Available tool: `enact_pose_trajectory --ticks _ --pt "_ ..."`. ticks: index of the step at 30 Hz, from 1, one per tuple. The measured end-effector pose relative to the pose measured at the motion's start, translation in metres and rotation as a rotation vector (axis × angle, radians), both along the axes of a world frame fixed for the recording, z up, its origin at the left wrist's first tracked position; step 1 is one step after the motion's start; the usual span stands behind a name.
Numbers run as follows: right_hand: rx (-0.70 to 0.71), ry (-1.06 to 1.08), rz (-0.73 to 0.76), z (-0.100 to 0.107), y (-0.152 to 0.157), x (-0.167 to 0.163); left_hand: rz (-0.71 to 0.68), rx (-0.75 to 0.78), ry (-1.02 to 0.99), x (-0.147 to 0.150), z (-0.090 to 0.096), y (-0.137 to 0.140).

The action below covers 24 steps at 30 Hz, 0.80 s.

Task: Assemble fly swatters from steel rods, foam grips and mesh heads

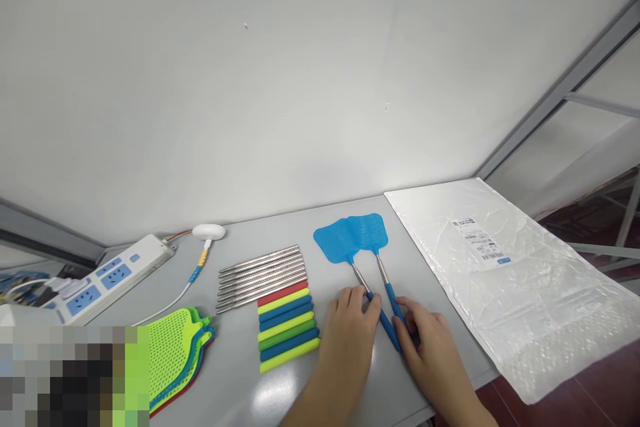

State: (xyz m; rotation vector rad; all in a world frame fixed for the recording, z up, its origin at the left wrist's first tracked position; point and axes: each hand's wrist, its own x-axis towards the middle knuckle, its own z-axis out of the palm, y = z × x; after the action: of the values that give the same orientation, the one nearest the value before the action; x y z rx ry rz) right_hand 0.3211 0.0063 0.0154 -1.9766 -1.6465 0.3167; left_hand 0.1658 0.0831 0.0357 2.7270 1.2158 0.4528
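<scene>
Two blue fly swatters lie side by side on the grey table, their mesh heads overlapping and pointing toward the wall. My left hand (350, 330) has its thumb and fingers curled at the upper handle of the left fly swatter (334, 240). The handle of the right fly swatter (375, 230) is pinched between the thumb and fingers of my right hand (430, 347). Left of my hands, several handle grips (287, 327) in red, yellow, blue and green lie in a row. Several metal rods (263, 277) lie just behind them.
Green, blue and red mesh swatter heads (173, 347) are stacked at the left. A white power strip (113, 273) and a white device (209, 232) with a cable lie behind them. To the right, a white bubble mailer (480, 267) reaches over the table (230, 380) edge.
</scene>
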Motion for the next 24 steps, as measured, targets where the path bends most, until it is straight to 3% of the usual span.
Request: enact_pose_trajectory --ticks 10,17,21,24 --pt "-0.035 0.034 0.023 0.003 -0.002 -0.001 0.006 0.023 -0.035 0.000 -0.005 0.000" --pt "0.023 -0.013 0.035 0.000 -0.004 0.005 -0.002 -0.004 -0.013 -0.001 0.000 -0.006" --pt "0.066 -0.049 0.043 0.008 -0.003 0.009 -0.044 0.012 -0.081 -0.022 0.016 -0.014" --pt "0.094 -0.089 0.158 0.022 0.006 0.009 -0.036 0.021 -0.158 -0.059 0.027 -0.023"
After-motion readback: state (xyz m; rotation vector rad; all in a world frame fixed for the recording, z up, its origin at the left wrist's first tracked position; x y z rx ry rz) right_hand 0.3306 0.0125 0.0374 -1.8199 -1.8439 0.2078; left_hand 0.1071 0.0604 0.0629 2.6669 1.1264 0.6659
